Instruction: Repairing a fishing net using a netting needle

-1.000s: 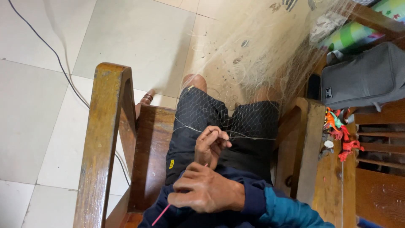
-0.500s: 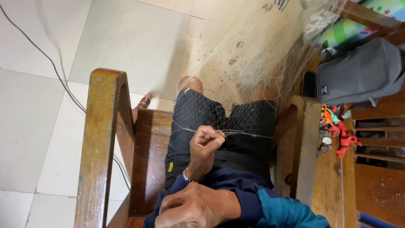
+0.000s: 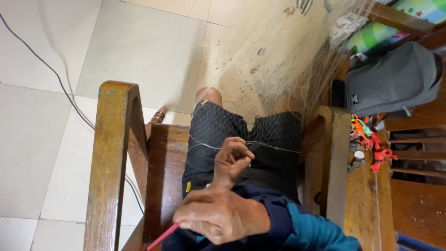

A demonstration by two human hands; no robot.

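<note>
- The person sits in a wooden chair [image 3: 114, 153] and looks down at their own lap.
- A thin, pale fishing net [image 3: 274, 69] lies over the knees and spreads out onto the tiled floor [image 3: 139, 46] in front.
- One cord [image 3: 274, 147] of the net runs tight across the dark shorts [image 3: 274, 158], from side to side.
- The left hand [image 3: 232, 160] is held up over the lap. Its fingers are curled shut and pinch that cord right where it crosses the shorts.
- The right hand [image 3: 218, 216] is lower and closer to the camera. It is closed around a thin pink stick [image 3: 162, 237], which pokes out toward the bottom edge. I cannot tell what kind of tool the stick is.
- The right arm wears a blue sleeve [image 3: 302, 227].
- A dark cable [image 3: 55, 76] snakes over the floor on the left side.
- On the right there is a wooden bench [image 3: 367, 195]. Small red and orange toys [image 3: 369, 139] lie on it, just beside the chair arm.
- A grey bag [image 3: 392, 83] sits past the toys, farther back.
</note>
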